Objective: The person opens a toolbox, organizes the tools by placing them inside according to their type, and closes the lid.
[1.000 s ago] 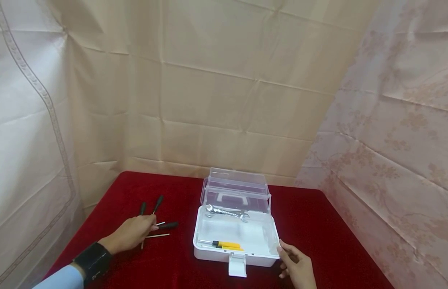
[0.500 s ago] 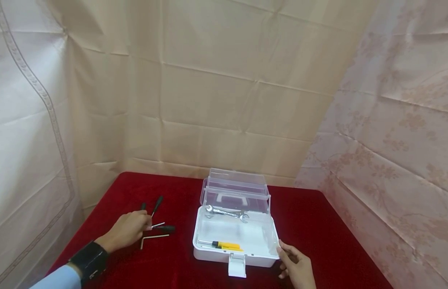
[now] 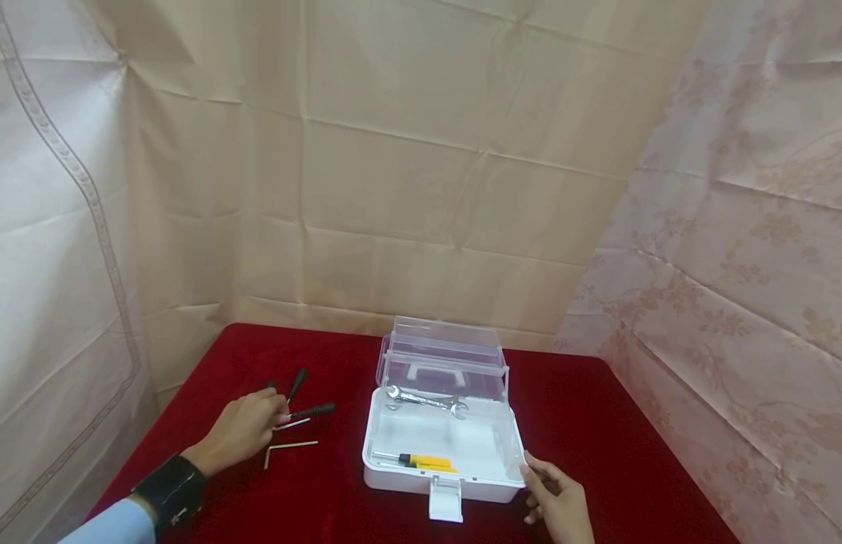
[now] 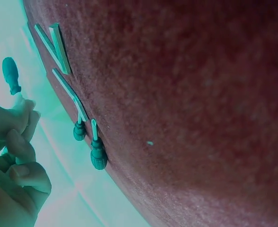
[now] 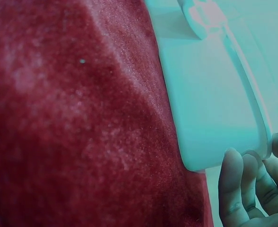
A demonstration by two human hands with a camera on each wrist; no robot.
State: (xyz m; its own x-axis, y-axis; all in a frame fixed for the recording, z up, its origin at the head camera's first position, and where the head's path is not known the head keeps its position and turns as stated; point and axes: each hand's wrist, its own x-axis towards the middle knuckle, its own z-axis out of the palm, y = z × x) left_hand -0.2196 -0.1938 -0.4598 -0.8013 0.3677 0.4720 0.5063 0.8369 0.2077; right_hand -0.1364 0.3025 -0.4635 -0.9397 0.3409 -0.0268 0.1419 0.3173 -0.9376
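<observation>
My left hand [image 3: 242, 427] pinches a black-handled screwdriver [image 3: 316, 409] near its shaft, the handle pointing right. In the left wrist view the screwdriver [image 4: 10, 74] is off the cloth and my fingertips cover its shaft. Two more black-handled screwdrivers lie beyond that hand, one [image 3: 297, 381] plainly visible and the other [image 3: 269, 384] mostly hidden behind it. An L-shaped hex key [image 3: 291, 444] and a second metal key [image 3: 293, 424] lie close by. With thumb and fingers, my right hand [image 3: 562, 499] grips the front right corner of the white toolbox [image 3: 396, 479].
The toolbox's clear lid [image 3: 448, 341] is raised at the back. Inside are silvery wrenches [image 3: 427, 399] along the rear and yellow-handled screwdrivers [image 3: 427, 460] at the front. A white latch [image 3: 446, 500] hangs down in front. Red cloth [image 3: 597, 423] covers the table; hanging fabric [image 3: 421, 189] surrounds it.
My left hand first drew slightly left and nearer, then moved away from me with the screwdriver, which now sits farther back, above the metal key. The right hand and toolbox stayed put.
</observation>
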